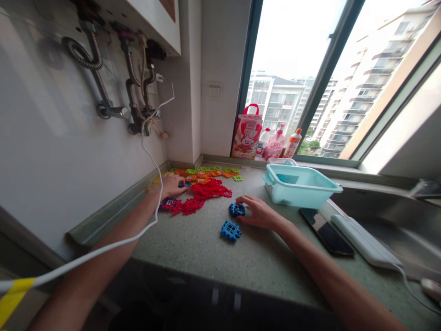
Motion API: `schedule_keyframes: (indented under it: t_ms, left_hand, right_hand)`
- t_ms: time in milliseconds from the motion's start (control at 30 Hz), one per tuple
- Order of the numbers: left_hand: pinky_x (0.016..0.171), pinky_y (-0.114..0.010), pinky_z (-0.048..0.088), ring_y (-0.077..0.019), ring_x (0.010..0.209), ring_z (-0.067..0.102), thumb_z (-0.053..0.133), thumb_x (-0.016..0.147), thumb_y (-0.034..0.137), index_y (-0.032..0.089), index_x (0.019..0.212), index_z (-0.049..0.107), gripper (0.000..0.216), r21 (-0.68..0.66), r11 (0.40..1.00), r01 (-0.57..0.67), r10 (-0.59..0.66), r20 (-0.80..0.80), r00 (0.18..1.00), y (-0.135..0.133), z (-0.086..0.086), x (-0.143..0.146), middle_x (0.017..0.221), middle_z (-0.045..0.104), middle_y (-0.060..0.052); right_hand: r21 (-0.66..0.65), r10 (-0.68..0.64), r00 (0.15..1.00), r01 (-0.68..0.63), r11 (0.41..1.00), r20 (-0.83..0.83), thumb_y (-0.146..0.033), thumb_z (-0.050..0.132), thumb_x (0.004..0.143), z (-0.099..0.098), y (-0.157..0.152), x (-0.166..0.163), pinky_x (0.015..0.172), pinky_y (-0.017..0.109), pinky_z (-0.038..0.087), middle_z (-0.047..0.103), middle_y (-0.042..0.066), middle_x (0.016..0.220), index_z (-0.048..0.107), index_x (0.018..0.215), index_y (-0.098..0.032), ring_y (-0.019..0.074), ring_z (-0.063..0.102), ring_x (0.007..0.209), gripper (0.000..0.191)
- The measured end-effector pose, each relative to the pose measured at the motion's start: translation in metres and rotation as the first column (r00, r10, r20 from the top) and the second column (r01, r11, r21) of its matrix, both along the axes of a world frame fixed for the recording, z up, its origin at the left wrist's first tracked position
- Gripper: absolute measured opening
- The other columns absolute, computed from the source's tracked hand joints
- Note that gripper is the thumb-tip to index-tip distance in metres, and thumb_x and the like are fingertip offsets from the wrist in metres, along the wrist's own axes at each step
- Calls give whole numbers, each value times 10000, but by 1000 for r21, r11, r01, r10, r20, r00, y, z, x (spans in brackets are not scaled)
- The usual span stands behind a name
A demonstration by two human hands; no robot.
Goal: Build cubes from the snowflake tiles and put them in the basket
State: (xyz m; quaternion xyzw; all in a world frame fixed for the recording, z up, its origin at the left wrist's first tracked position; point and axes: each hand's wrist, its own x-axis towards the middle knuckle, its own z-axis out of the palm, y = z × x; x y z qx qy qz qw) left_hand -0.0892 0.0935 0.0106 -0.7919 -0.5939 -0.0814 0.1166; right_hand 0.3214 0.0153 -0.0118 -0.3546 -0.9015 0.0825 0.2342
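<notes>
Here, the counter [200, 257] carries a turquoise tub [303, 198]. Left of it spread red, orange and green pieces [211, 188]. At their end far from the tub is the left hand [172, 185], its grip impossible to tell; the right hand [257, 212] sits nearer the tub. Left of the tub lie a light blue piece [230, 231] and, pinched by the right hand, a dark blue piece [236, 210].

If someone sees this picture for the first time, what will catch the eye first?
Probably the bright red pieces, lying on the counter beside the left hand. Next may be the blue piece that the right hand grips, near the middle. The turquoise tub, farther right near the sink, also stands out.
</notes>
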Motion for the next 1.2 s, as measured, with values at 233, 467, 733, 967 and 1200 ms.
schedule_keyframes:
  t_ms: [233,467,733,967,1200]
  left_hand:
    - [926,-405,446,-278,901,713,582,889,522,231,875,794,361,86,996,1,-3,30,1000,9,-4,-9,877,788,-94]
    - [900,-426,460,-280,857,681,544,913,355,170,894,782,302,392,919,-40,-10,123,992,-1,10,1,854,737,-137]
    - [814,-298,495,-169,808,644,543,999,384,178,916,762,312,244,848,471,-519,565,641,-71,18,111,856,726,-40]
    - [806,-280,511,-180,848,671,567,1016,424,158,986,774,338,121,756,644,-538,675,505,-83,9,131,900,748,-66]
    - [884,-316,463,-204,914,669,563,1019,493,204,941,768,363,43,753,657,-596,468,653,-64,17,101,924,753,-52]
  right_hand:
    - [160,-27,997,39,986,-75,-324,711,900,8,-3,10,1044,436,529,678,99,1311,595,1336,-254,272,669,1174,457]
    - [377,-71,989,115,919,-131,-376,698,932,24,-11,11,1014,494,547,676,114,1332,542,1432,-260,310,661,1181,537]
    - [556,60,998,-41,830,-17,-361,690,962,30,-28,-17,1033,485,532,581,98,1506,585,1409,-290,297,630,1240,465]
    - [566,92,995,-93,819,31,-392,672,977,32,-31,-24,992,448,545,652,105,1416,638,1336,-262,288,646,1206,383]
    - [438,34,999,-14,899,-38,-392,692,968,30,-24,-16,976,425,542,730,93,1264,626,1321,-259,269,688,1115,383]
